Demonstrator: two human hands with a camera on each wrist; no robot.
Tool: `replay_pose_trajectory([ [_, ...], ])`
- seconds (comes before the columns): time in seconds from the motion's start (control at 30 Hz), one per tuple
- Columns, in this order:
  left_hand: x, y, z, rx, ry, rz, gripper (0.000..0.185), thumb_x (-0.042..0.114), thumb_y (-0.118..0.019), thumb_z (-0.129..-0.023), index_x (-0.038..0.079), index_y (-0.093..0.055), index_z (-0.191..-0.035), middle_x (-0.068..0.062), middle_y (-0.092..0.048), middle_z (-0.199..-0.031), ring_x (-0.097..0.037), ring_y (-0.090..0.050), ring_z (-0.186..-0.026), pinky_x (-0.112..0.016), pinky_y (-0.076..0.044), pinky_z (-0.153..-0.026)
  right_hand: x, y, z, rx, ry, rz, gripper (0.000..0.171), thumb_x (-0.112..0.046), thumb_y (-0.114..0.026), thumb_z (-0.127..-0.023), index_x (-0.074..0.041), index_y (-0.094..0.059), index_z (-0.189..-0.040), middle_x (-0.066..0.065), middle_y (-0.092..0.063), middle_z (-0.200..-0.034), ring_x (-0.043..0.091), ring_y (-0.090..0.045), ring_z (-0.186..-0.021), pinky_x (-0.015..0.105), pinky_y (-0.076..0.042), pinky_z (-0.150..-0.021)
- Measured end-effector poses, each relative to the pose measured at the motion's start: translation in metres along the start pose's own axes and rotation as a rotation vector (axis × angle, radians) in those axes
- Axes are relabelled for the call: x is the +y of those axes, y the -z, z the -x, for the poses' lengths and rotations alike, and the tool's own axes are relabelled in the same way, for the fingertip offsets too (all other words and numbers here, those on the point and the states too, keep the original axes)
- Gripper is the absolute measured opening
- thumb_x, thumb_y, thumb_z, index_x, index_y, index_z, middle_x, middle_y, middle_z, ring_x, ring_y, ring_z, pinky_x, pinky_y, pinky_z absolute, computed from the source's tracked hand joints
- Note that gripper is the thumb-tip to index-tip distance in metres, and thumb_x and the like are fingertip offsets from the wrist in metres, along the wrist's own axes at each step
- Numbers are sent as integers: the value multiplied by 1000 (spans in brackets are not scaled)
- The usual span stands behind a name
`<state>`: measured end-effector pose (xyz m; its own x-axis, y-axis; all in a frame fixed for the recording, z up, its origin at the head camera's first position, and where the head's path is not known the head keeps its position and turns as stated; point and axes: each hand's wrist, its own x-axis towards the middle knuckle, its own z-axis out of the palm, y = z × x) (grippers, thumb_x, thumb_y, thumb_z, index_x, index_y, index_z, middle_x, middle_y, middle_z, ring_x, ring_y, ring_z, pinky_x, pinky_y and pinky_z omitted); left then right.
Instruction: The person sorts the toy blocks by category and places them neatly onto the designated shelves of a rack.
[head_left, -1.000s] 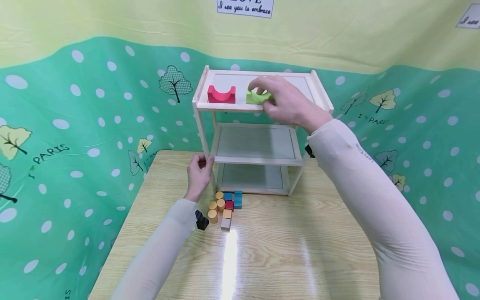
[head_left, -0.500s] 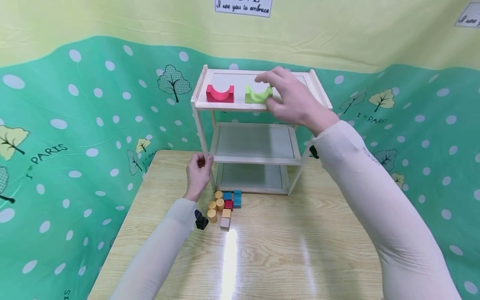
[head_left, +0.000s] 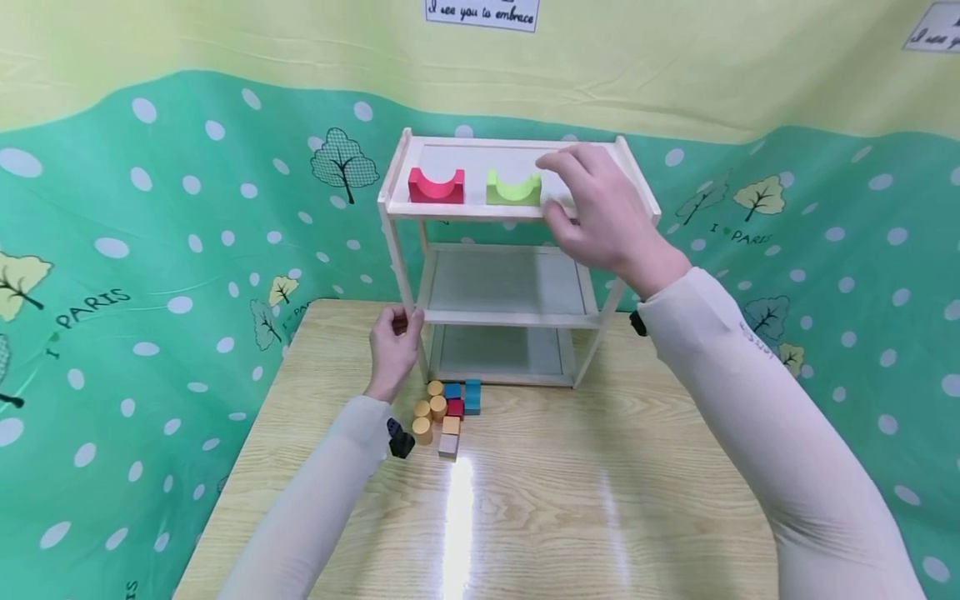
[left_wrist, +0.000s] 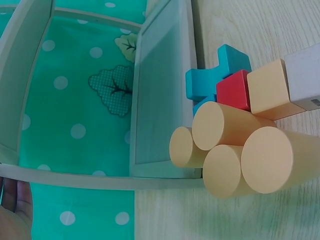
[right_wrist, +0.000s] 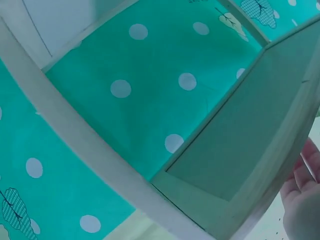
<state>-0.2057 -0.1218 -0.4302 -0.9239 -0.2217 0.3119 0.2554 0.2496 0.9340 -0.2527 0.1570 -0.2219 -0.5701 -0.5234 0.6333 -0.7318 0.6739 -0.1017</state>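
Note:
A white three-tier shelf [head_left: 510, 318] stands on the wooden table. My left hand [head_left: 393, 350] grips its front left post [head_left: 397, 260] at the middle tier, fingertips partly hidden behind the wood. On the top tier sit a red arch block [head_left: 437, 196] and, to its right, a light green arch block [head_left: 513, 198], both with the curved hollow facing up. Just right of the green block, my right hand [head_left: 607, 212] hovers over the front edge, thumb and fingers spread apart and nothing between them. In the right wrist view, fingers [right_wrist: 302, 175] show beyond the top board's rim.
Before the shelf's left foot, wooden cylinders [left_wrist: 267, 159], a red block [left_wrist: 235, 90], a teal arch block [left_wrist: 205, 82], a tan cube [left_wrist: 270, 89] and a grey block [left_wrist: 305, 77] stand close together. A green and yellow patterned cloth [head_left: 225, 208] hangs behind and beside the table.
My right hand has let go of the green arch block and drawn back to the right, its fingers parting. The block stays on the top tier; my left hand keeps its place on the post.

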Motion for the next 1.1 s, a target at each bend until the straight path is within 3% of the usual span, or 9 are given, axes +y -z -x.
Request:
replay_pose_trajectory([
  [0.47,-1,0,0,1,0,2,25,12,-58,-96,-11,-56,-105,-26,-59,-98,-35,-57,-88,-26,-47,-74,-1,-7,29,182,46,-47,36,-12,-59,-85,-2,-59,-119,16,-59,-111,34,-51,-102,46,-40,-88],
  [0.67,0,0,0,2,-11,6,25,11,-58,-96,-12,-56,-104,-26,-59,-98,-35,-57,-88,-29,-47,-75,-1,-10,39,278,109,-51,33,-13,-55,-84,1,-60,-113,17,-61,-106,36,-52,-100,48,-39,-87],
  [0.87,0,0,0,1,-7,7,25,11,-58,-96,-12,-56,-104,-26,-59,-98,-34,-57,-87,-23,-47,-73,-3,-7,48,248,158,10,35,-19,-47,-90,3,-59,-114,17,-60,-106,34,-53,-100,46,-40,-89],
  [1.1,0,1,0,-1,-5,14,25,11,-58,-96,-12,-56,-104,-26,-59,-97,-34,-57,-87,-23,-47,-73,-7,-12,58,231,151,-5,34,-19,-46,-90,2,-59,-114,16,-58,-106,33,-51,-101,45,-40,-90],
])
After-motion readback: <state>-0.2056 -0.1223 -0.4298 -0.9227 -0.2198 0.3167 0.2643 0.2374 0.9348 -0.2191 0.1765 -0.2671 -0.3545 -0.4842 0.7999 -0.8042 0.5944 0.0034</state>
